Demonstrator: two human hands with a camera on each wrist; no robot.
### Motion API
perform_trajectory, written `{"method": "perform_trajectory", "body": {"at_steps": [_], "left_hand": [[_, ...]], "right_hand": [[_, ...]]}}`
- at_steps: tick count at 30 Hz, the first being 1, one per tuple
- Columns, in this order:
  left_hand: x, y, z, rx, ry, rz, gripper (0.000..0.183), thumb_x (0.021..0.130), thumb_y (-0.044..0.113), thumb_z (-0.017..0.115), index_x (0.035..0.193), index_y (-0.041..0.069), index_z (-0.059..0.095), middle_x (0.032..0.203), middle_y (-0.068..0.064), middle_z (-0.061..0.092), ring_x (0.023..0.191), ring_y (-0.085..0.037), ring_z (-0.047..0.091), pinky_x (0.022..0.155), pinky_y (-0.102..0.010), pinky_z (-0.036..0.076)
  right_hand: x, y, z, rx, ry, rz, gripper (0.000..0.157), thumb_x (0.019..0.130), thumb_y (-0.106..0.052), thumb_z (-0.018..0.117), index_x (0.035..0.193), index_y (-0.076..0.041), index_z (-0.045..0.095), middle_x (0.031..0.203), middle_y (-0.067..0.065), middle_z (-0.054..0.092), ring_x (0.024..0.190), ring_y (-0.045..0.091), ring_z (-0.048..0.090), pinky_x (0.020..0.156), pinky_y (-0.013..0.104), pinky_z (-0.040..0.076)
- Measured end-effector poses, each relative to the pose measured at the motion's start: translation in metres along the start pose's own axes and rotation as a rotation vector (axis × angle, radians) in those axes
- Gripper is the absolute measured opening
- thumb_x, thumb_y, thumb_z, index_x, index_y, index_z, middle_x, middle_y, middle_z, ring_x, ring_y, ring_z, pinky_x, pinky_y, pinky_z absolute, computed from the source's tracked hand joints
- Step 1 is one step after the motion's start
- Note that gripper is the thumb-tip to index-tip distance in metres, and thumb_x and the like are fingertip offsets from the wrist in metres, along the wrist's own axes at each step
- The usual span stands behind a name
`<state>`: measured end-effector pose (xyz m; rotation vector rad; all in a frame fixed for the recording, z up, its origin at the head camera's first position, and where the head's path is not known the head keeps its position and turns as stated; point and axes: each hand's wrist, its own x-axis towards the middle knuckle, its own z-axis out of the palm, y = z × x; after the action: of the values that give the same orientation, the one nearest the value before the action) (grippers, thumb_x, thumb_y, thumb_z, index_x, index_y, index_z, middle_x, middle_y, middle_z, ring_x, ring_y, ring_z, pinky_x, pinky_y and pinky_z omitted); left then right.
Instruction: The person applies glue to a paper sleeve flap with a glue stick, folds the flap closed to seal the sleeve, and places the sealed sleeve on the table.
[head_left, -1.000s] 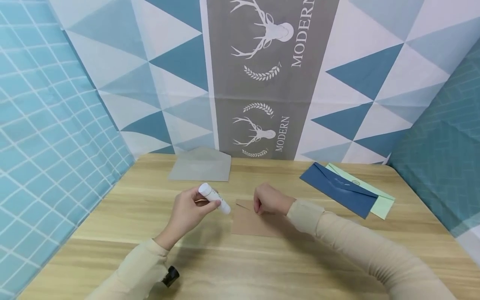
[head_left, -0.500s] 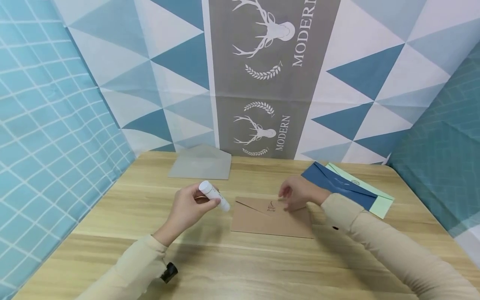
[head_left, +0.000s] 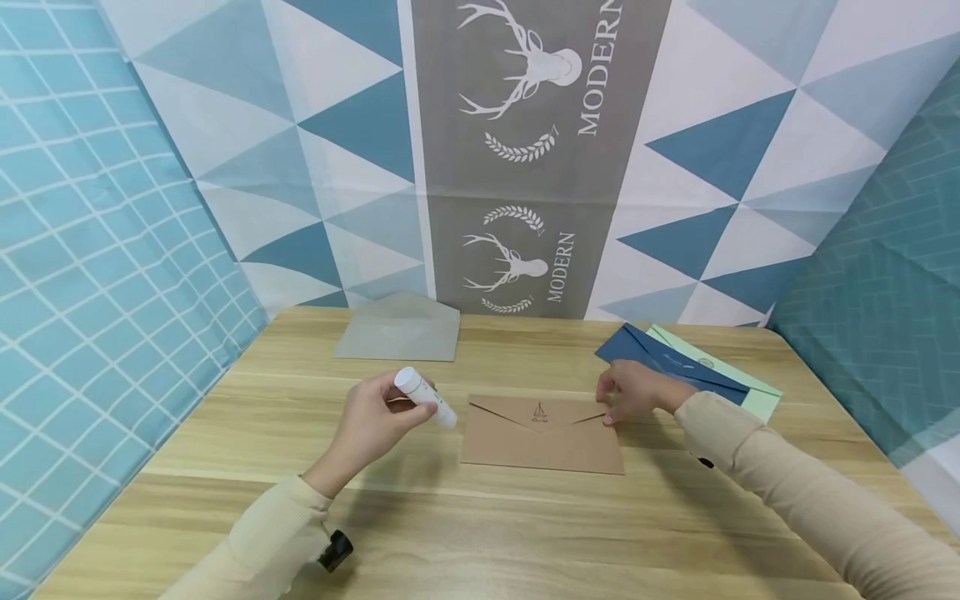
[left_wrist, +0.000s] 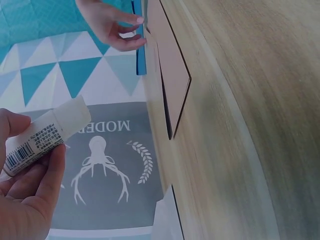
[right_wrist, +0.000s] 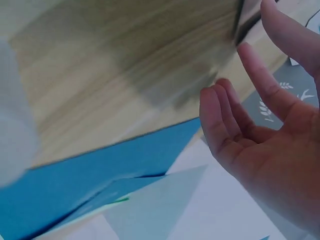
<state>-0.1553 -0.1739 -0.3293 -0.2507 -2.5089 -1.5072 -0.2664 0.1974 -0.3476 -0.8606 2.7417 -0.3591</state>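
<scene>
My left hand (head_left: 375,429) grips a white glue stick (head_left: 426,397) between thumb and fingers, held tilted above the table. The left wrist view shows the printed label and barcode on the glue stick (left_wrist: 47,132). To its right lies a brown envelope (head_left: 542,450) with a small sailboat print on its pointed flap, which is folded down. My right hand (head_left: 637,390) is at the envelope's upper right corner, its thumb tip right at the edge. In the right wrist view, the right hand's fingers (right_wrist: 270,95) are loosely bent with nothing between them.
A grey envelope (head_left: 397,337) with its flap up lies at the back left of the wooden table (head_left: 480,542). A navy envelope (head_left: 660,354) overlaps a light green envelope (head_left: 763,404) at the back right, just behind the right forearm. Patterned cloth (head_left: 517,183) hangs behind.
My right hand has moved rightward across the brown envelope's flap to its right corner, uncovering the sailboat print. The left hand keeps the glue stick in nearly the same place.
</scene>
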Motion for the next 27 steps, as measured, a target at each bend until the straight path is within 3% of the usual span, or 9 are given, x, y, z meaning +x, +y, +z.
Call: {"method": "perform_trajectory", "body": {"at_steps": [4, 8, 13, 19, 23, 25, 27], "left_hand": [[-0.001, -0.002, -0.001, 0.001, 0.003, 0.011, 0.022, 0.077, 0.003, 0.076, 0.098, 0.002, 0.069, 0.094, -0.016, 0.074, 0.088, -0.024, 0.073, 0.075, -0.023, 0.06], [-0.001, -0.003, -0.001, 0.005, 0.009, 0.02, 0.022, 0.077, 0.004, 0.076, 0.098, 0.003, 0.069, 0.094, -0.015, 0.074, 0.088, -0.024, 0.073, 0.075, -0.023, 0.06], [-0.001, -0.003, -0.002, 0.004, 0.007, 0.021, 0.022, 0.077, 0.004, 0.077, 0.098, 0.003, 0.069, 0.093, -0.016, 0.074, 0.087, -0.024, 0.073, 0.075, -0.023, 0.06], [-0.002, -0.003, -0.003, -0.004, 0.005, 0.012, 0.022, 0.078, 0.004, 0.076, 0.098, 0.003, 0.069, 0.094, -0.016, 0.074, 0.088, -0.024, 0.073, 0.075, -0.023, 0.06], [-0.002, -0.004, -0.003, -0.002, 0.008, 0.01, 0.021, 0.078, 0.004, 0.076, 0.098, 0.002, 0.069, 0.094, -0.016, 0.074, 0.087, -0.023, 0.073, 0.074, -0.023, 0.06], [-0.002, -0.005, -0.003, 0.003, 0.009, 0.015, 0.021, 0.078, 0.004, 0.076, 0.098, 0.002, 0.069, 0.094, -0.016, 0.074, 0.086, -0.022, 0.073, 0.074, -0.023, 0.06], [-0.002, -0.005, -0.003, 0.004, 0.012, 0.019, 0.021, 0.078, 0.004, 0.076, 0.098, 0.002, 0.069, 0.093, -0.016, 0.074, 0.086, -0.021, 0.073, 0.074, -0.023, 0.06]], "right_hand": [[-0.001, 0.007, 0.006, 0.007, 0.036, -0.028, 0.023, 0.071, -0.018, 0.084, 0.084, -0.007, 0.068, 0.086, 0.009, 0.056, 0.08, 0.016, 0.046, 0.069, 0.027, 0.042], [0.0, 0.012, 0.008, 0.03, 0.044, -0.038, 0.019, 0.073, -0.017, 0.082, 0.08, -0.008, 0.067, 0.084, 0.008, 0.054, 0.078, 0.015, 0.042, 0.066, 0.024, 0.036], [0.001, 0.017, 0.005, 0.172, -0.051, 0.018, 0.02, 0.078, -0.017, 0.079, 0.086, -0.005, 0.066, 0.087, 0.007, 0.059, 0.079, 0.013, 0.047, 0.067, 0.023, 0.041], [0.001, 0.026, -0.005, 0.541, -0.242, 0.165, 0.028, 0.084, -0.017, 0.074, 0.101, 0.0, 0.06, 0.089, 0.004, 0.063, 0.08, 0.011, 0.057, 0.075, 0.026, 0.052], [-0.003, 0.034, -0.005, 0.95, -0.337, 0.214, 0.017, 0.093, -0.01, 0.06, 0.107, -0.003, 0.053, 0.099, 0.002, 0.065, 0.091, 0.013, 0.067, 0.089, 0.033, 0.058], [-0.006, 0.038, -0.003, 1.157, -0.383, 0.199, 0.01, 0.098, -0.007, 0.05, 0.108, -0.008, 0.05, 0.107, 0.001, 0.066, 0.1, 0.015, 0.067, 0.094, 0.037, 0.056], [-0.009, 0.04, 0.0, 1.321, -0.421, 0.177, 0.014, 0.102, -0.007, 0.041, 0.112, -0.013, 0.05, 0.113, 0.001, 0.068, 0.106, 0.016, 0.066, 0.096, 0.037, 0.055]]}}
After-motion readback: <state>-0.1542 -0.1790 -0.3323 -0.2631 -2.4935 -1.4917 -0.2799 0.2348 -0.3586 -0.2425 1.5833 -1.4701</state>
